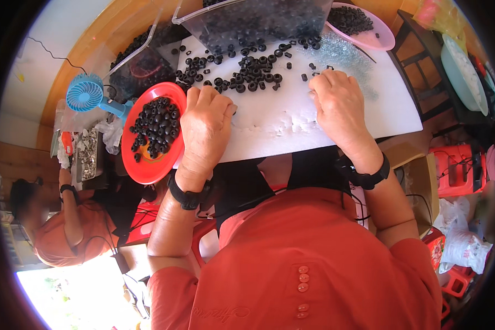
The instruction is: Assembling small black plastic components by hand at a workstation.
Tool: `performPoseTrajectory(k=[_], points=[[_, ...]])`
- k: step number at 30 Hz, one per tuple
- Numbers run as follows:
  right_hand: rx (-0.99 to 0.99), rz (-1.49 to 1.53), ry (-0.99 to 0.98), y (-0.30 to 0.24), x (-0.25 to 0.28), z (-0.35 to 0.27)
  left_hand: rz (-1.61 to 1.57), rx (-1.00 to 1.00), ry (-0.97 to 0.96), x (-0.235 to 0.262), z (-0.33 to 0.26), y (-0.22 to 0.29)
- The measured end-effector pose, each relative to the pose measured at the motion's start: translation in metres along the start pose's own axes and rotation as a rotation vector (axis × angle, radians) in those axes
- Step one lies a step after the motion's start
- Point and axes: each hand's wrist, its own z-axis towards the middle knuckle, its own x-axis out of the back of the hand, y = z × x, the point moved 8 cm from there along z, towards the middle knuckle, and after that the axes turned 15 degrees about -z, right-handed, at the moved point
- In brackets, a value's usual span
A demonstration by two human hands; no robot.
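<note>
We see no labels, signs or screens. As for packages, a clear plastic bag [140,69] of small black rings sits at the far left of the white surface [280,124], just behind the red dish. A yellowish translucent bag [437,14] shows at the top right corner. A brown cardboard box [418,184] stands open under the right edge of the surface, and white plastic bags [462,242] lie on the floor beyond it.
</note>
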Motion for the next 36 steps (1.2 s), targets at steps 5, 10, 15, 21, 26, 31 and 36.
performPoseTrajectory(k=[5, 10, 15, 21, 26, 31, 36], points=[[-0.010, 0.019, 0.009, 0.002, 0.002, -0.002, 0.055, -0.105, -0.101, -0.003, -0.002, 0.014], [-0.022, 0.033, 0.035, 0.003, 0.001, -0.002, 0.083, -0.132, -0.105, -0.007, 0.001, 0.016], [-0.014, 0.070, 0.133, 0.002, 0.006, -0.002, 0.016, -0.146, -0.148, -0.029, -0.002, 0.032], [-0.009, 0.065, 0.108, 0.002, 0.005, -0.002, -0.075, -0.083, -0.065, -0.032, -0.002, 0.025], [-0.076, 0.026, 0.064, 0.008, 0.000, -0.002, -0.219, 0.029, -0.021, -0.029, -0.001, 0.012], [-0.067, -0.018, 0.069, 0.007, 0.000, -0.002, -0.055, -0.099, -0.019, -0.029, -0.001, 0.027], [-0.041, -0.018, 0.060, 0.004, 0.002, 0.000, 0.033, -0.090, -0.103, -0.036, 0.008, 0.026]])
